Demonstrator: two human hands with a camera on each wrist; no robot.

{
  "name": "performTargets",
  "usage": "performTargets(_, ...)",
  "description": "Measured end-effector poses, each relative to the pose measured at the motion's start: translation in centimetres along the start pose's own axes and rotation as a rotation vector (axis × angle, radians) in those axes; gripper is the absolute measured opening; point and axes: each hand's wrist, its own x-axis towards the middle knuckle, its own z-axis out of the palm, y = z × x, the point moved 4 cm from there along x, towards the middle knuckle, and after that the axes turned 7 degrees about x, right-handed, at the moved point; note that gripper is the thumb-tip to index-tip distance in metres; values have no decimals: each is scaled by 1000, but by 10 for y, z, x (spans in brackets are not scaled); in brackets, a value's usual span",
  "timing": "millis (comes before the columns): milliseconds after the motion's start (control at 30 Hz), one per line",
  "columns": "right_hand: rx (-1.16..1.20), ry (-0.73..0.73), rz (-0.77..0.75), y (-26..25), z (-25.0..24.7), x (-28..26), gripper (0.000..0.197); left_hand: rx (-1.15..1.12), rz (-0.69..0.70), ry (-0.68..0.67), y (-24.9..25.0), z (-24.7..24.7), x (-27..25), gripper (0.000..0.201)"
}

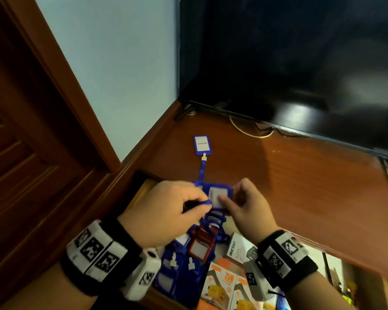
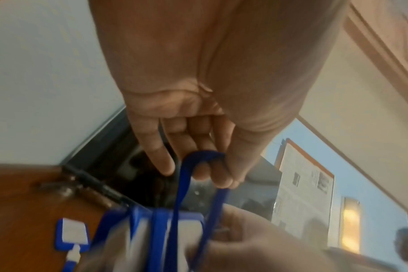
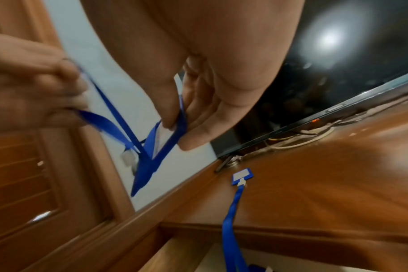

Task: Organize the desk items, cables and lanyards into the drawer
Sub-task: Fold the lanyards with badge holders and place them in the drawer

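Over the open drawer (image 1: 141, 191), the left hand (image 1: 166, 211) pinches a blue lanyard strap (image 2: 198, 184) while the right hand (image 1: 244, 209) grips its badge holder (image 1: 218, 195); slack loops could snag the second lanyard (image 1: 202, 162) on the surface's front edge.

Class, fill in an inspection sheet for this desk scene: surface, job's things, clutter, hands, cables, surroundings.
Surface: glossy brown wooden desk top, open drawer below its front edge.
Job's things: blue lanyard with white-faced badge lying on desk; second blue badge holder held above drawer; red badge holder in drawer.
Clutter: orange-and-white boxes in drawer.
Hands: left hand pinches blue strap; right hand grips held badge.
Cables: white cable under television.
Surroundings: black television, pale wall, wooden door.
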Motion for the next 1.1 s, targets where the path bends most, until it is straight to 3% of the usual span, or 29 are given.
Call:
performTargets(67, -26, -226, -12, 2, 20, -11, 25, 165, 59, 23, -13, -5, 14, 13)
performTargets(167, 177, -447, 36, -2, 37, -26, 16, 158, -84, 1, -49, -8, 36, 14)
performTargets(267, 501, -352, 109, -4, 30, -28, 22, -70, -287, -151, -82, 5, 39, 11)
performTargets(333, 607, -299, 148, -3, 23, -26, 27, -459, -419, -208, -94, 24, 29, 21)
performTargets(400, 670, -263, 182, 0, 20, -26, 27, -818, -521, -154, -101, 42, 19, 30)
performTargets(500, 747, -188, 226, 7, 22, -27, 25, -1034, -496, -45, -99, 61, 8, 33)
performTargets(667, 1011, -93, 339, 10, 40, -26, 21, -1063, -432, 89, -79, 70, -3, 31)
performTargets(767, 1028, -42, 373, 12, 51, -25, 23, -1165, -375, 56, -73, 65, -11, 40)
performTargets(867, 912, -80, 399, 12, 64, -24, 23, -1187, -375, 64, -75, 63, -16, 40)
performTargets(967, 487, -347, 393, 17, 83, -26, 23, -1009, -555, 169, -103, 70, -18, 27)
performTargets(1033, -44, -549, 286, 27, 90, -25, 35, -840, -586, 13, -129, 83, -24, 24)
performTargets(1100, -408, -633, 221, 37, 89, -14, 43, -581, -575, -241, -153, 99, -33, 17)
